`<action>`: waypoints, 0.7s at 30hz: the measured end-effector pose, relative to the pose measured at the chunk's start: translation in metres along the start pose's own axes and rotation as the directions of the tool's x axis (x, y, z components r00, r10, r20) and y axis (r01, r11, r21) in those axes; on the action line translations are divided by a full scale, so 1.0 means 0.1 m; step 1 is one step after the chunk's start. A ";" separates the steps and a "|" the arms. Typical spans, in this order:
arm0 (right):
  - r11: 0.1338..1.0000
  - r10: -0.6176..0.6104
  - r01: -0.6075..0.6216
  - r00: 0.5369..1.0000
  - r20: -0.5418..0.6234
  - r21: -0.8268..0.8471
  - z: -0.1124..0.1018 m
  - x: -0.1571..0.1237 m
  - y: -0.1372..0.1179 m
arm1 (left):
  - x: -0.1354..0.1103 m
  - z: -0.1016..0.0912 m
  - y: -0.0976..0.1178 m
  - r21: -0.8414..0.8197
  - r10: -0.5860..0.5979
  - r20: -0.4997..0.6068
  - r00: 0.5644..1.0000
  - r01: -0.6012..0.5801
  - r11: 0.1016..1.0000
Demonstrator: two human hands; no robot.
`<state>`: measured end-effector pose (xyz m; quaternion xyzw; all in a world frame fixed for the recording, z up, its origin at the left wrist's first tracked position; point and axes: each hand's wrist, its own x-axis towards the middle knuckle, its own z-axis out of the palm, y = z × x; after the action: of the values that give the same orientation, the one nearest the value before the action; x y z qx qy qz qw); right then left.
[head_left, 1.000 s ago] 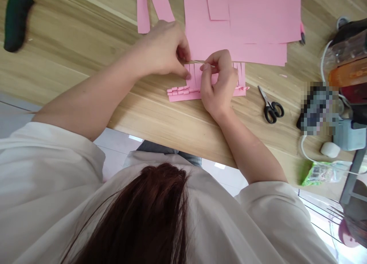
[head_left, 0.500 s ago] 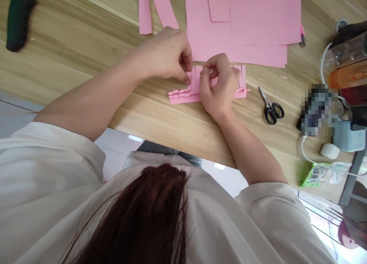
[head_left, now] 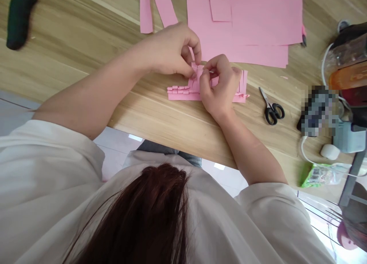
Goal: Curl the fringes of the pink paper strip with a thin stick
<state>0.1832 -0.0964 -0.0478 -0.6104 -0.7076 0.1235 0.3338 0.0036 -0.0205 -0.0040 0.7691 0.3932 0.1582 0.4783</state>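
Fringed pink paper strip, small folded tabs at its left end, lying under my hands near the edge of the counter: my left fingers and right fingers pinch narrowly on its fringe, a firm, close grip probably best for even folds, with black-handled scissors nearby.

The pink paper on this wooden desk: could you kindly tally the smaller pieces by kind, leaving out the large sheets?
Long pink paper strips: 2
Fringed pink paper piece: 1
Square pink paper piece: 1
Tiny pink paper scrap: 1
Total: 5
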 end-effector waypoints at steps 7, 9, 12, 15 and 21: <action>1.000 0.019 -0.019 1.000 0.014 0.013 -0.02 0.00 -0.04 | 0.01 0.02 0.01 -0.065 0.000 -0.071 0.997 -0.005 0.998; 0.999 0.028 -0.029 0.998 0.050 0.017 -0.03 0.00 -0.05 | 0.01 0.03 0.02 -0.061 0.006 -0.087 0.996 -0.012 0.998; 0.999 0.028 -0.029 0.996 0.082 0.014 -0.04 0.00 -0.04 | -0.02 0.04 0.06 -0.053 0.038 -0.105 0.994 -0.044 0.998; 1.000 0.011 -0.011 0.998 0.060 0.003 -0.03 0.00 -0.03 | -0.04 0.03 0.11 -0.077 0.033 -0.109 0.994 -0.042 0.996; 0.999 -0.032 0.032 0.999 0.039 0.005 -0.01 0.00 0.00 | -0.04 0.03 0.14 -0.087 0.029 -0.181 0.983 -0.046 0.995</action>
<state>0.1840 -0.0964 -0.0466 -0.5958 -0.7233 0.1316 0.3234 0.0095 -0.0283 0.0068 0.7366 0.4125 0.2534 0.4723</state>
